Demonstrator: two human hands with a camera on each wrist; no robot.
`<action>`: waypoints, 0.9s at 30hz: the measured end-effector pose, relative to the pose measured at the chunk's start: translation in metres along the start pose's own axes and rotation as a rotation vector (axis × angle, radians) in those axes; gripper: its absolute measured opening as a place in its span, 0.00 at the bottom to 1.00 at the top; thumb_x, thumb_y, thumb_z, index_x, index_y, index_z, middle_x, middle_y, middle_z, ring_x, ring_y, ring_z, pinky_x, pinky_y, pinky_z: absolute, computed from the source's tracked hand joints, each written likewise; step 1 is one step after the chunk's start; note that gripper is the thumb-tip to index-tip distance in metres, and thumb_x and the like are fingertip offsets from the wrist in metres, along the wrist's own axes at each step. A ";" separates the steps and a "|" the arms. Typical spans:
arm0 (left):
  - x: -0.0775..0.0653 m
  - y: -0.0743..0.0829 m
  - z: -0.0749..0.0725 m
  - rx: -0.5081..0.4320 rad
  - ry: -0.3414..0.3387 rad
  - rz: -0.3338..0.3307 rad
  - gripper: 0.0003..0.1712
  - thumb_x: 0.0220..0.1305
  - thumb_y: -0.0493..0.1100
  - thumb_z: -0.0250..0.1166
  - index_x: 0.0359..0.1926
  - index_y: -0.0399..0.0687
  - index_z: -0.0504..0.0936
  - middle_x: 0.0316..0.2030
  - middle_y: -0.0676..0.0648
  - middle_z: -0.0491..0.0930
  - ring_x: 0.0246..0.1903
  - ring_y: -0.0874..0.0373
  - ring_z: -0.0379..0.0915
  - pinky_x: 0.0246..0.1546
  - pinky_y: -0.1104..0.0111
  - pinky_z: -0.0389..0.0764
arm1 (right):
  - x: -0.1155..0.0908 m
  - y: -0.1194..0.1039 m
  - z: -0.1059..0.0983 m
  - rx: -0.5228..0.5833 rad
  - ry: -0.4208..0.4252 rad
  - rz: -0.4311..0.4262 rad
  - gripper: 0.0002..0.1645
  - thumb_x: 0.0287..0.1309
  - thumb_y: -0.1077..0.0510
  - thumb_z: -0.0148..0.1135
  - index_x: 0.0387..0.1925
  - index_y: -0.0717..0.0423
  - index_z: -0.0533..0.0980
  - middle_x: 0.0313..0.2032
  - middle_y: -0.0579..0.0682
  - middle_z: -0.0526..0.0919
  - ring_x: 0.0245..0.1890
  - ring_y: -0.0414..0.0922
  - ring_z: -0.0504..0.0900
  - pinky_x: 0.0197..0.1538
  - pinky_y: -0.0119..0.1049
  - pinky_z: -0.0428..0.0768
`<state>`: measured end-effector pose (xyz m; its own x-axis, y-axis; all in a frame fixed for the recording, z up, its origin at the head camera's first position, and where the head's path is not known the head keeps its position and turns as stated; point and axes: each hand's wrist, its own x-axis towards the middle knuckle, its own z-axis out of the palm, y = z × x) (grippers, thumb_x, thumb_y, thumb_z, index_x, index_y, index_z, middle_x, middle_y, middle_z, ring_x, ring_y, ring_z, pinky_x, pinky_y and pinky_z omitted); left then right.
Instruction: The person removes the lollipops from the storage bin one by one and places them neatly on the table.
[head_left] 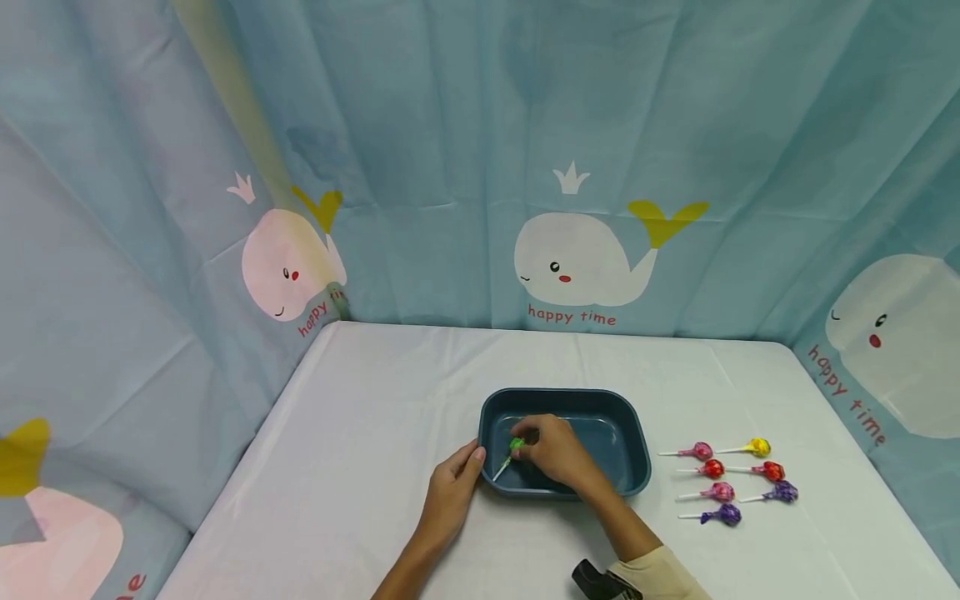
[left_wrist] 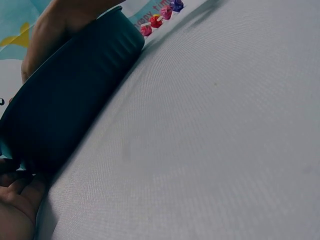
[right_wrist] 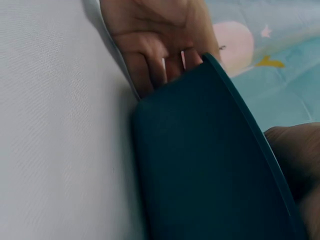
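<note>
In the head view, a dark teal rectangular tray stands on the white table. My left hand holds its left end, thumb at the rim and fingers against the outer wall. My right hand reaches down inside the left half and pinches a green lollipop by its wrapped head. The white stick points down and left, toward the tray's near left corner. In the right wrist view, the tray's wall hides the lollipop and my right fingers; my left fingers touch the far end.
Right of the tray, several wrapped lollipops lie in two loose columns: pink, yellow, red and purple among them, sticks pointing left. A curtain printed with whales surrounds the table. A black strap device sits at my right wrist.
</note>
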<state>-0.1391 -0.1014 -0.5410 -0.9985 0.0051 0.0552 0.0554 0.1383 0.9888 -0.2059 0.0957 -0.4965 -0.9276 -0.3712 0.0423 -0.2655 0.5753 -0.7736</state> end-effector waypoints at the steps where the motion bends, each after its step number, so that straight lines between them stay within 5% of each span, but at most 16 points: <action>1: 0.000 0.000 0.000 -0.002 0.002 -0.001 0.34 0.83 0.56 0.56 0.73 0.34 0.73 0.71 0.38 0.76 0.75 0.45 0.67 0.75 0.56 0.69 | -0.002 0.001 -0.002 -0.002 0.006 0.005 0.12 0.58 0.66 0.77 0.45 0.61 0.88 0.40 0.50 0.89 0.38 0.41 0.84 0.44 0.42 0.87; 18: 0.001 -0.002 0.002 0.032 0.027 -0.020 0.36 0.82 0.59 0.56 0.73 0.36 0.74 0.71 0.42 0.76 0.75 0.48 0.67 0.75 0.56 0.69 | -0.032 0.005 -0.033 0.108 0.167 0.138 0.12 0.61 0.59 0.78 0.46 0.48 0.89 0.44 0.43 0.90 0.41 0.41 0.90 0.41 0.38 0.89; 27: 0.000 -0.001 0.003 0.023 0.025 -0.022 0.36 0.82 0.59 0.56 0.74 0.35 0.73 0.71 0.42 0.76 0.75 0.48 0.67 0.74 0.58 0.70 | -0.047 0.009 -0.045 0.141 0.229 0.161 0.13 0.62 0.58 0.77 0.49 0.48 0.89 0.41 0.46 0.90 0.31 0.40 0.87 0.36 0.31 0.85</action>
<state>-0.1392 -0.0990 -0.5427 -0.9990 -0.0229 0.0371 0.0329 0.1607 0.9865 -0.1765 0.1513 -0.4765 -0.9941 -0.1006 0.0414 -0.0865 0.5008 -0.8612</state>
